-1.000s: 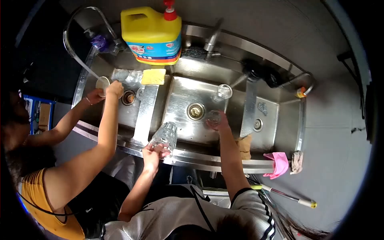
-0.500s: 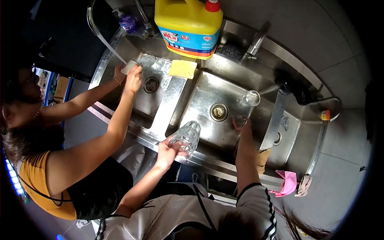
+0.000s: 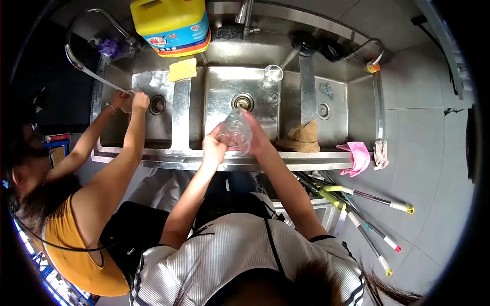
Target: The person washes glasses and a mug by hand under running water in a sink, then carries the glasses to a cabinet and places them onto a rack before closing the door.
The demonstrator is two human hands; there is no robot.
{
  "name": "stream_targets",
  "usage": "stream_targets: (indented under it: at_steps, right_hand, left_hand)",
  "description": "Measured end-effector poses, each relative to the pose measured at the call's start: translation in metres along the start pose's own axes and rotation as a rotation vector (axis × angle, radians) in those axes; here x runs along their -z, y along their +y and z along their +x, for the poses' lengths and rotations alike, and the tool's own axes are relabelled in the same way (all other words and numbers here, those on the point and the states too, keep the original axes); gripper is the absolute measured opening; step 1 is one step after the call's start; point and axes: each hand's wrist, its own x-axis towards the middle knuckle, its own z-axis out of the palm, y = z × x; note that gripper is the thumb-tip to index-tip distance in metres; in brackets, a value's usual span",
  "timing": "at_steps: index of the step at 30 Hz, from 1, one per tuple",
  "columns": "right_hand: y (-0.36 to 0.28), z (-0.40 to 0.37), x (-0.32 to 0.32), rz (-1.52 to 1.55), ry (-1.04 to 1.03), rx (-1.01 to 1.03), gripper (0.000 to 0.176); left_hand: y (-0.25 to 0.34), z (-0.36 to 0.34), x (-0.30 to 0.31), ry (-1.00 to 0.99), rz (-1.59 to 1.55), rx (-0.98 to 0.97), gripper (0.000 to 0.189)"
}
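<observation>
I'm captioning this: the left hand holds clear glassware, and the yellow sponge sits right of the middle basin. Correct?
The side is wrong: the head view shows the yellow sponge left of the middle basin. The left hand does hold clear glassware.

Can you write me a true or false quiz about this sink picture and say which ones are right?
1. The left hand holds clear glassware. True.
2. The right hand is in the right basin. False: the right hand is beside the glassware.
3. The yellow cloth lies on the divider. True.
4. The pink cloth lies in the middle basin. False: that cloth hangs over the sink's front edge.
5. A co-worker's hands are at the left basin. True.
</observation>
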Motion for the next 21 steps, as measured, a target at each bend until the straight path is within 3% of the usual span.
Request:
stream_targets:
  at_steps: [1,3,5,7,9,11,13,15,17,19,21]
  right_hand:
    - [-0.001,-0.002,0.001,0.000,-0.010,0.007,0.049]
    - [-0.002,-0.009,0.011,0.258,-0.201,-0.022,0.040]
    - [-0.007,-0.012,0.013,0.346,-0.086,0.001,0.038]
    - [-0.018,-0.021,0.017,0.235,-0.360,-0.058,0.041]
    - [-0.018,-0.011,0.021,0.249,-0.285,0.003,0.044]
    - [-0.023,-0.015,0.006,0.329,0.061,0.129,0.042]
    - [-0.024,-0.015,0.010,0.315,0.033,0.165,0.042]
    - [-0.031,-0.018,0.013,0.298,-0.007,0.209,0.042]
    - [-0.040,-0.021,0.011,0.353,0.092,0.320,0.041]
    - [-0.048,-0.024,0.016,0.338,0.027,0.302,0.039]
    - [-0.055,-0.022,0.026,0.243,0.325,0.330,0.039]
  left_hand:
    - [-0.022,0.006,-0.006,-0.007,0.069,-0.118,0.035]
    - [0.029,0.001,-0.009,-0.098,0.114,0.170,0.038]
    - [0.035,0.007,-0.009,-0.156,0.259,0.107,0.044]
    - [0.044,0.010,-0.015,-0.214,0.242,0.204,0.051]
    - [0.032,0.020,-0.019,-0.234,0.141,0.224,0.057]
    - [0.032,0.025,-0.019,-0.284,0.033,0.239,0.057]
    - [0.041,0.020,-0.017,-0.278,0.060,0.207,0.054]
    - [0.063,0.013,-0.011,-0.340,0.333,0.025,0.052]
    - [0.059,0.010,-0.001,-0.359,0.347,-0.064,0.052]
    - [0.053,0.007,0.004,-0.340,0.215,-0.185,0.055]
    - [0.044,0.008,0.010,-0.256,0.250,-0.287,0.060]
